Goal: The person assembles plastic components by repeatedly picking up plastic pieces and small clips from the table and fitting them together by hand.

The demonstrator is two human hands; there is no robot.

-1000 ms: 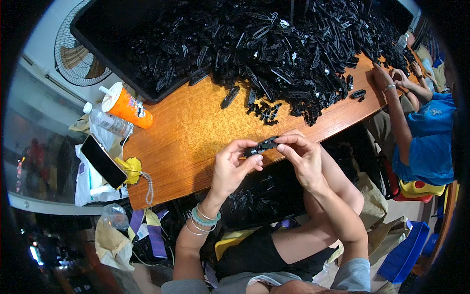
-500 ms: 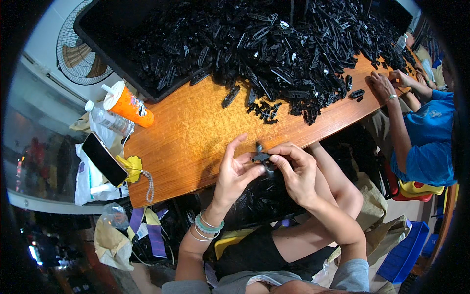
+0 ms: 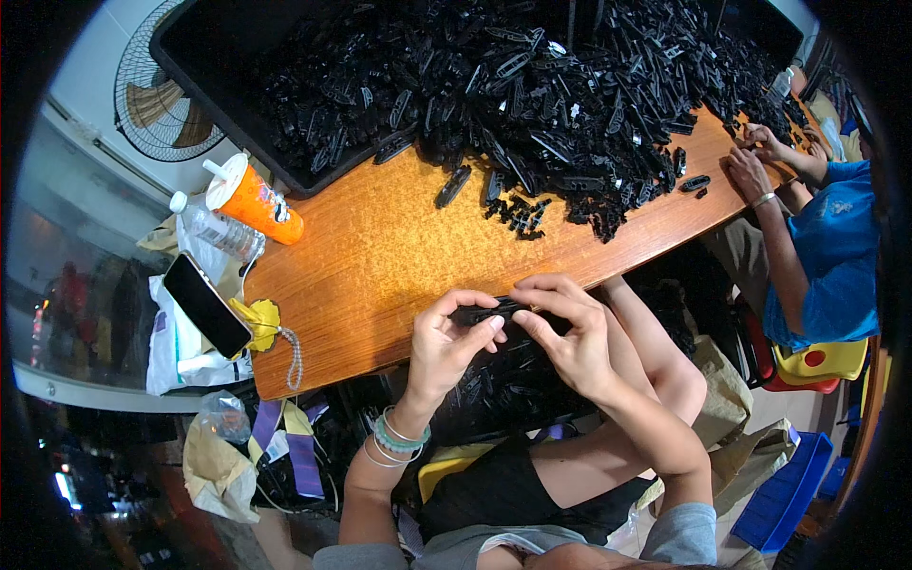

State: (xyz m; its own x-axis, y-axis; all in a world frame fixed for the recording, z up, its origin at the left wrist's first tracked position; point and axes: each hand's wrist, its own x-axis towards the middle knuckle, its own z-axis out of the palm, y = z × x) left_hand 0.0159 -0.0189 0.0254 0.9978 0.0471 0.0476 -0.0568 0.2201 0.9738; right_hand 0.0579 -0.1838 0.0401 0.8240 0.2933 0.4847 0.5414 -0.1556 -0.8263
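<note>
Just off the near edge of the wooden table [image 3: 351, 261], a long, narrow black plastic part [image 3: 480, 312] lies level between my two hands. My left hand [image 3: 446, 342] is closed round its left end, with the thumb along the near side. At the other end, the fingertips of my right hand [image 3: 568, 331] pinch it, and they hide much of that end. Past my hands lies a big heap of similar black plastic parts [image 3: 532, 114]. Small loose black pieces [image 3: 519, 217] are scattered at the heap's near edge.
A black bin [image 3: 233, 119] holds part of the heap. On the left stand an orange cup [image 3: 256, 201], a clear bottle [image 3: 220, 231] and a propped phone [image 3: 207, 306]. At the right, a co-worker's hands [image 3: 755, 169] work at the table. A blue crate [image 3: 784, 494] sits below.
The black part between my hands now lies level, where a piece stood upright and crossed before. My left fingers have curled in round it. The co-worker's hands have shifted slightly.
</note>
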